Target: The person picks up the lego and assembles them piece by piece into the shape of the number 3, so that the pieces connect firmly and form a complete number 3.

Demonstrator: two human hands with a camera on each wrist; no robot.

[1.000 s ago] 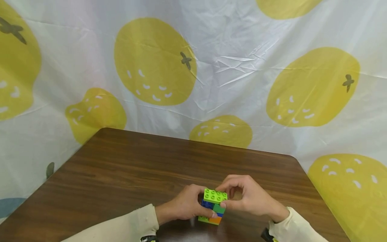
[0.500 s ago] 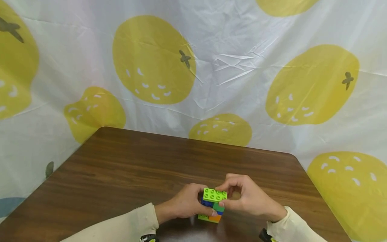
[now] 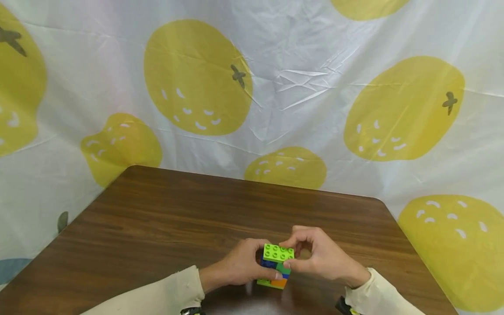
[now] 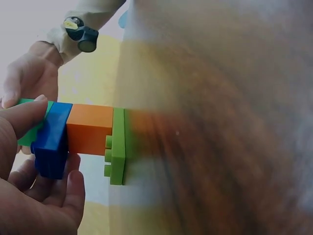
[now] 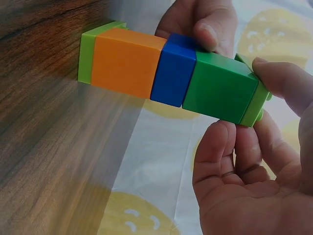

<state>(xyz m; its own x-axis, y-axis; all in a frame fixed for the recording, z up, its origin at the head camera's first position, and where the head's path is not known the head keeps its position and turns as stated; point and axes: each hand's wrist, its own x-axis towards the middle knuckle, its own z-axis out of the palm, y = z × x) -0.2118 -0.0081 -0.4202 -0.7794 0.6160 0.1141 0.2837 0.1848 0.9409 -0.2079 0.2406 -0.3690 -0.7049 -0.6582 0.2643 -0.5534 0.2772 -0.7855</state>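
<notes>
A tower of toy building bricks stands at the table's near side in the head view. From the bottom it runs lime green base [image 4: 118, 152], orange brick [image 5: 124, 63], blue brick [image 4: 53, 147], green brick [image 5: 220, 85], then a thin lime green brick [image 3: 278, 252] with studs up. My left hand [image 3: 242, 264] grips the tower around the blue brick, thumb in front and fingers behind. With thumb and forefinger, my right hand [image 3: 323, 256] pinches the top lime brick at its right end. In the right wrist view, that brick lies against the green one.
The brown wooden table [image 3: 177, 218] has rounded far corners. Behind it hangs a white curtain [image 3: 299, 43] printed with yellow fruit, close to the table's far edge. Dark wrist devices sit at both cuffs, such as the wrist camera [image 4: 82, 34] on the right arm.
</notes>
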